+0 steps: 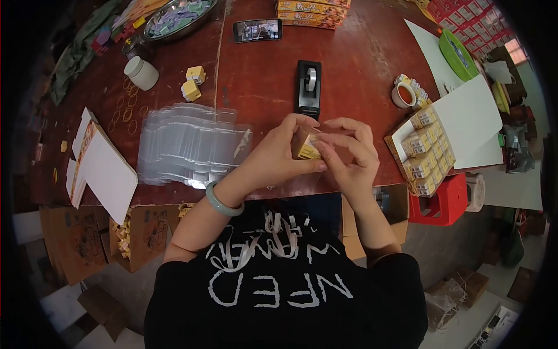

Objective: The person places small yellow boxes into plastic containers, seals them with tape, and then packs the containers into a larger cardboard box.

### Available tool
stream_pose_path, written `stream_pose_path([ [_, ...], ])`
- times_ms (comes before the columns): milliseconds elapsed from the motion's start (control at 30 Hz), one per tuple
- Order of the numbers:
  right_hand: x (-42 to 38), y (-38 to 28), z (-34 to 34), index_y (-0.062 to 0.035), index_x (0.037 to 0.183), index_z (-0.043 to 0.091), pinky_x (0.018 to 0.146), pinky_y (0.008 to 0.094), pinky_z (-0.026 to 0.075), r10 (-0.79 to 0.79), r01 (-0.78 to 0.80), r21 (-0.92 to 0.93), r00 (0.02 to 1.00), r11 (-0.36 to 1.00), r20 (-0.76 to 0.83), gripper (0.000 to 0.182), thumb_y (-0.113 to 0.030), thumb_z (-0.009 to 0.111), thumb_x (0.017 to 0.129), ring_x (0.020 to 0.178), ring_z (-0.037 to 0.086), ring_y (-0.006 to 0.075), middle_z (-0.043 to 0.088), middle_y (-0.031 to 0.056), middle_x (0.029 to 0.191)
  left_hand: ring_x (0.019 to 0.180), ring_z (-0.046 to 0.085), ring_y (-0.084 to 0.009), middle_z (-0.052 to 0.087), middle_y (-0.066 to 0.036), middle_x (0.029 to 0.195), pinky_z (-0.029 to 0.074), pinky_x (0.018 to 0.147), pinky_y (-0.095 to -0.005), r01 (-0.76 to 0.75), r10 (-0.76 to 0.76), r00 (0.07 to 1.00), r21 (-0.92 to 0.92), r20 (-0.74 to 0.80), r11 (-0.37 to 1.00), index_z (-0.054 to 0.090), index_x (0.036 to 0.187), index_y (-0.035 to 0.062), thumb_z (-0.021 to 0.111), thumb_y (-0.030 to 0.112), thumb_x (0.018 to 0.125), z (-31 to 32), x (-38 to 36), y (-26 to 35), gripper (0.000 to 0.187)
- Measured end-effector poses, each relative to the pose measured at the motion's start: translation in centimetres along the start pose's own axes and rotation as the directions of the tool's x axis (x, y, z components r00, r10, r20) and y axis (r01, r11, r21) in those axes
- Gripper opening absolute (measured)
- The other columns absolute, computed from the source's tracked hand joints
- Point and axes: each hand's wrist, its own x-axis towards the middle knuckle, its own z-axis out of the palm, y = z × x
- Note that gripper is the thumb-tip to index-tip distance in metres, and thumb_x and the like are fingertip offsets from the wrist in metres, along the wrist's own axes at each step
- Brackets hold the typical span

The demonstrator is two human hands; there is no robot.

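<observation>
Both hands are closed around a small yellow-and-brown box [308,151] above the front part of the red table. My left hand [283,146] holds it from the left, thumb along its lower edge. From the right, the fingertips and thumb of my right hand [353,156] press on its side and top. Just beyond my hands stands a black tape dispenser [301,87] with a roll of clear tape. Left of my left hand lies a fanned stack of clear plastic sleeves [186,142]. An open carton [395,150] of similar small yellow boxes [427,152] sits on the right.
Two yellow boxes [192,83], a white jar [141,73] and rubber bands [129,110] lie at the left. A phone [257,31] and stacked orange boxes [312,13] are at the back. A small red-filled cup [403,95] stands near the carton; a red stool [440,201] is below.
</observation>
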Motion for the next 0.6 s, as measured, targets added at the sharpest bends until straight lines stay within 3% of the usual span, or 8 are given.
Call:
stream_pose_path([
  [167,-0.6,1.2,0.5,-0.0031,0.103,0.074,0.097,0.0344,0.046,0.187,-0.22,0.23,0.97,0.948,0.158,0.023,-0.007,0.077,0.08,0.115,0.056,0.0243,0.061,0.0133,0.123,0.107,0.06,-0.0169,0.059,-0.01,0.12,0.051,0.089,-0.029,-0.101,0.1,0.989,-0.004,-0.112,0.995,0.042,0.129,0.0058,0.085,0.008,0.075,0.6,-0.5,0.2,0.069],
  [200,-1.0,2.5,0.5,-0.0054,0.125,0.064,0.102,0.0361,0.043,0.196,-0.291,0.357,0.94,0.888,0.279,0.041,-0.012,0.073,0.086,0.124,0.052,0.0254,0.054,0.014,0.134,0.107,0.061,-0.0174,0.059,-0.01,0.12,0.051,0.09,-0.029,-0.139,0.134,0.983,-0.033,-0.129,0.99,0.042,0.129,0.0062,0.084,0.008,0.076,0.9,-0.5,-0.1,0.067],
  [267,-0.8,1.8,0.1,-0.0073,0.144,0.044,0.103,0.0374,0.043,0.382,-0.667,0.693,0.737,0.275,0.558,0.063,-0.015,0.071,0.089,0.127,0.05,0.0263,0.05,0.0147,0.139,0.108,0.061,-0.0185,0.058,-0.01,0.122,0.052,0.09,-0.0299,-0.227,0.176,0.953,-0.196,-0.248,0.954,0.041,0.129,0.0069,0.081,0.007,0.079,1.5,-0.7,-0.3,0.063],
  [333,-2.2,2.6,-0.1,-0.0055,0.149,0.03,0.099,0.0382,0.048,0.175,-0.676,0.73,0.734,0.102,0.656,0.07,-0.016,0.068,0.092,0.121,0.056,0.0253,0.047,0.0164,0.141,0.109,0.06,-0.0182,0.056,-0.009,0.123,0.052,0.093,-0.0299,-0.315,0.179,0.906,-0.331,-0.383,0.89,0.041,0.128,0.0075,0.077,0.003,0.083,1.4,-0.4,-0.9,0.058],
  [433,-2.0,2.0,-1.3,-0.0021,0.131,0.051,0.084,0.0311,0.056,0.288,-0.734,0.538,0.667,0.415,0.687,0.039,-0.002,0.061,0.093,0.101,0.067,0.0214,0.063,0.0141,0.12,0.12,0.054,-0.0213,0.049,-0.013,0.131,0.049,0.1,-0.0344,-0.248,-0.01,0.892,-0.507,-0.452,0.825,0.038,0.13,0.0062,0.081,0.005,0.079,0.5,-0.5,-2.3,0.067],
  [500,-1.8,2.9,-2.1,0.0002,0.115,0.061,0.078,0.0278,0.056,0.479,-0.717,0.287,0.657,0.635,0.582,0.024,0.003,0.059,0.092,0.094,0.07,0.0193,0.07,0.0123,0.104,0.129,0.047,-0.0269,0.05,-0.016,0.132,0.04,0.11,-0.0435,-0.386,0.376,0.771,0.093,-0.514,0.918,0.036,0.133,0.0067,0.089,0.019,0.071,-0.1,-0.4,-3.7,0.081],
  [533,-0.5,1.8,-2.9,0.003,0.094,0.065,0.069,0.0286,0.056,0.423,-0.517,0.111,0.789,0.848,0.446,0.006,0.0,0.061,0.091,0.084,0.071,0.0174,0.071,0.0114,0.086,0.131,0.046,-0.0296,0.051,-0.016,0.133,0.034,0.113,-0.0482,-0.302,0.494,0.783,0.464,-0.377,0.833,0.04,0.131,0.0082,0.091,0.028,0.064,-0.3,-1.1,-1.9,0.087],
  [600,0.8,1.2,-3.6,0.0025,0.092,0.066,0.063,0.0295,0.054,0.153,-0.152,-0.038,0.877,0.988,0.456,0.006,-0.003,0.065,0.091,0.075,0.069,0.0152,0.07,0.0097,0.082,0.132,0.045,-0.0331,0.053,-0.015,0.135,0.027,0.115,-0.0551,-0.249,0.567,0.823,0.884,-0.022,0.396,0.046,0.128,0.0108,0.093,0.041,0.053,-0.6,-1.9,0.1,0.094],
])
